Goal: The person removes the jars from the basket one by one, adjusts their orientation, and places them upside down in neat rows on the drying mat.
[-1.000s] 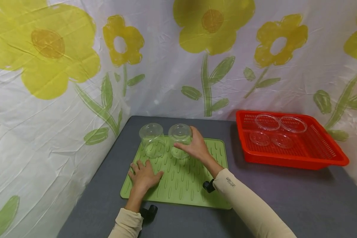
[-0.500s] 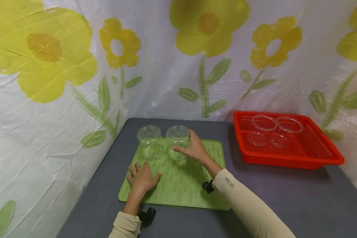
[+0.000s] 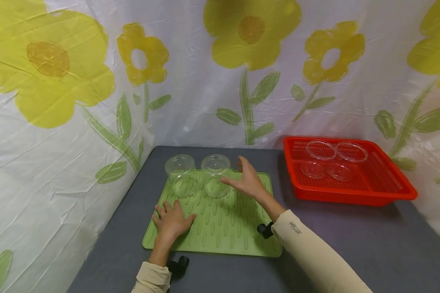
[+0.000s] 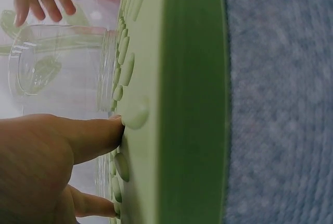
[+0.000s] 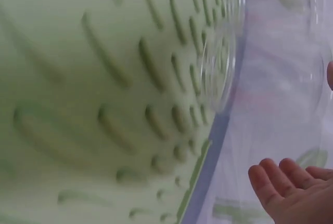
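Observation:
Two clear round jars stand side by side on the green ribbed mat [image 3: 212,232], near its back edge. In the left wrist view the right jar [image 3: 215,175] has its ridged rim against the mat. My right hand [image 3: 250,181] is just to the right of this jar, apart from it, fingers and thumb spread and holding nothing. Below the left jar [image 3: 181,175], my left hand [image 3: 172,221] rests on the mat with its fingers spread. Its thumb [image 4: 96,135] touches the mat surface in the left wrist view.
A red slotted basket [image 3: 352,196] sits at the back right of the dark grey table [image 3: 333,240]. Inside it lie several clear round lids, one being a larger lid [image 3: 320,149]. A flowered cloth [image 3: 190,101] hangs behind and to the left.
My right hand has let go of the right jar and moved off to its right, fingers opening. That jar stays on the mat, and my left hand keeps its place.

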### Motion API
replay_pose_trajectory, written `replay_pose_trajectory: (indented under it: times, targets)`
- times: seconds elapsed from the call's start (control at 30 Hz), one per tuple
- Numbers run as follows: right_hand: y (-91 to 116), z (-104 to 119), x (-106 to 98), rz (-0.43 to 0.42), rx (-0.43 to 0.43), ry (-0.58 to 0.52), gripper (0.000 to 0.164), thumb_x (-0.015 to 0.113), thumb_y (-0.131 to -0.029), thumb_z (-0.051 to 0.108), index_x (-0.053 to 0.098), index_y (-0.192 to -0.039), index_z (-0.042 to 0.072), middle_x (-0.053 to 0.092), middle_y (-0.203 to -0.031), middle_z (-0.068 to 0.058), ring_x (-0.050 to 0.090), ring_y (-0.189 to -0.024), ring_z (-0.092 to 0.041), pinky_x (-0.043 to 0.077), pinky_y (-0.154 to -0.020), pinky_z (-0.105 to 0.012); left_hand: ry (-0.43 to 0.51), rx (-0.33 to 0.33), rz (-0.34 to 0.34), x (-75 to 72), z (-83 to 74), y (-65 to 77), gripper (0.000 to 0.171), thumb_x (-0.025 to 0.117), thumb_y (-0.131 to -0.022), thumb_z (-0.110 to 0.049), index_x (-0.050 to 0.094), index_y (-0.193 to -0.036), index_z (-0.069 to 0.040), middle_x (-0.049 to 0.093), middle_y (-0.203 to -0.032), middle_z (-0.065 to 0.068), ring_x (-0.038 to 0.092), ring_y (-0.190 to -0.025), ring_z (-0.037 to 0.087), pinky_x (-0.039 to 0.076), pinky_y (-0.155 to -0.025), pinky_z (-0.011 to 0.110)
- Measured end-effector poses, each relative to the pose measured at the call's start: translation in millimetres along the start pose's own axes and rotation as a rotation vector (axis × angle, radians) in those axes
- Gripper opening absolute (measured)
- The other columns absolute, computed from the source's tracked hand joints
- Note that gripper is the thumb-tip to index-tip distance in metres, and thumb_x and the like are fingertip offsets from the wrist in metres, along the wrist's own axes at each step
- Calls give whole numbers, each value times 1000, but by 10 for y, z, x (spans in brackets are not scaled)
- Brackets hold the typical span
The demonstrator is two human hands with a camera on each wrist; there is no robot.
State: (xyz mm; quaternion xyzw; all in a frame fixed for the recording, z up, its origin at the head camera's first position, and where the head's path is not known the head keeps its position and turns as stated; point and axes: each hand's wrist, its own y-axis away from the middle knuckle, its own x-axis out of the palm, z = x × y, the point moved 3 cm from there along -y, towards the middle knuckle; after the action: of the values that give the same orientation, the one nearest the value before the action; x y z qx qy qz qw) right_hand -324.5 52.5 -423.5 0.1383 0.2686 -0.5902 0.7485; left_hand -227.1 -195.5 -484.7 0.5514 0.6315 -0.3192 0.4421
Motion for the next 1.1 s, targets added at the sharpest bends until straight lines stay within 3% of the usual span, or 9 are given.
replay_pose_trajectory:
  times: [0.27, 0.57, 0.8, 0.97, 1.1]
  targets:
    - [44, -135, -334, -98, -21, 36, 89, 76, -92, 42, 28, -159, 8, 48, -152, -19, 54, -134, -40, 49, -105, -56, -1, 6, 21, 8, -12, -18, 86, 64, -97, -46, 31, -153, 11, 14, -156, 48, 3, -145, 69, 12, -113, 81]
    - [189, -255, -647, -293, -152, 16, 66, 73, -95, 33, 45, -150, 7, 65, -129, -19, 67, -106, -35, 56, -89, -50, -13, -8, 46, 25, 10, -24, 87, 62, -98, -46, 28, -155, 10, 11, -157, 47, 1, -145, 69, 11, -113, 81]
    - [263, -309, -911, -464, -228, -6, 58, 75, -94, 25, 52, -143, 7, 70, -112, -18, 65, -86, -24, 54, -74, -32, -10, 1, 43, 13, 31, 2, 86, 62, -99, -45, 29, -154, 11, 12, -156, 48, 2, -145, 70, 11, -112, 82]
    - [276, -346, -1095, -530, -220, 5, 56, 76, -93, 22, 53, -142, 6, 71, -106, -17, 64, -83, -22, 49, -71, -18, -10, 4, 41, 7, 27, -11, 86, 62, -98, -45, 29, -153, 11, 12, -156, 49, 2, -145, 70, 11, -112, 82]
    - [293, -387, -1239, -573, -194, 14, 55, 76, -93, 22, 54, -140, 6, 71, -107, -19, 65, -85, -24, 46, -70, -14, -6, 5, 51, 11, 12, -21, 86, 61, -99, -46, 28, -154, 11, 11, -156, 49, 1, -145, 70, 11, -113, 82]
